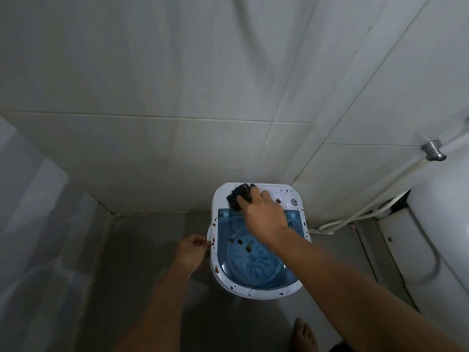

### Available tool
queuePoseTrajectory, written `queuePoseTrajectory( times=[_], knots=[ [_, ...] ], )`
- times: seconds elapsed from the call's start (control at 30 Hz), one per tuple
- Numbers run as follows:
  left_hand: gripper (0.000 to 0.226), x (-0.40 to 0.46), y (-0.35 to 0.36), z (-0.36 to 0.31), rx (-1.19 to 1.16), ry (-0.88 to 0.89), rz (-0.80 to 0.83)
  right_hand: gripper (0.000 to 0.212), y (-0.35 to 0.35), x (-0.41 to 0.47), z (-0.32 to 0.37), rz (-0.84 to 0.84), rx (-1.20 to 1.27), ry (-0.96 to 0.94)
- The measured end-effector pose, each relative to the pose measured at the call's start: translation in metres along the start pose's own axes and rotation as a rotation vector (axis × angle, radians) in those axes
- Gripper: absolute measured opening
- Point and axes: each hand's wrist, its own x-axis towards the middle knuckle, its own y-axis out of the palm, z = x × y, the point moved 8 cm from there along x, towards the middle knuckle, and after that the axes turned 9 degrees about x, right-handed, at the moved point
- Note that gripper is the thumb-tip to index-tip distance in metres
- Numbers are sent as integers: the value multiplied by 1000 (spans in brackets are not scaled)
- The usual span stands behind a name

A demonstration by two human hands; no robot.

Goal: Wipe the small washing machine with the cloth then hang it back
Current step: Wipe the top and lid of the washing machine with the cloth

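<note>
A small white washing machine [291,293] with a clear blue lid [256,270] stands on the floor against the tiled wall. Brown spots and splashes dot its rim and lid. My right hand [264,212] presses a dark cloth [237,196] onto the white control panel at the machine's back left. My left hand [191,252] grips the machine's left edge, fingers curled around its side.
Tiled walls [177,97] close in behind and to the right. A white hose [365,207] runs from a metal wall fitting [432,149] down to the floor on the right. A white appliance [436,237] stands at far right. My bare foot [304,334] is below the machine.
</note>
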Motion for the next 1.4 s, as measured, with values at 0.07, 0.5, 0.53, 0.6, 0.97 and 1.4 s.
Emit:
queuePoseTrajectory(
  times=[0.07,0.5,0.53,0.6,0.97,1.4],
  knots=[
    [4,1,0,-1,10,0,-6,53,-6,16,-2,-28,29,68],
    [6,4,1,2,-6,-3,27,58,-4,21,-7,-69,37,40],
    [6,3,1,2,-6,-3,28,54,-9,33,-12,-94,72,120],
    [6,2,1,1,-10,-6,28,52,-9,46,-11,-104,139,226],
    [6,0,-1,1,-3,-4,27,72,-4,56,-14,-20,107,148],
    [5,3,3,4,0,-14,52,70,-5,40,14,120,-62,-18]
  ],
)
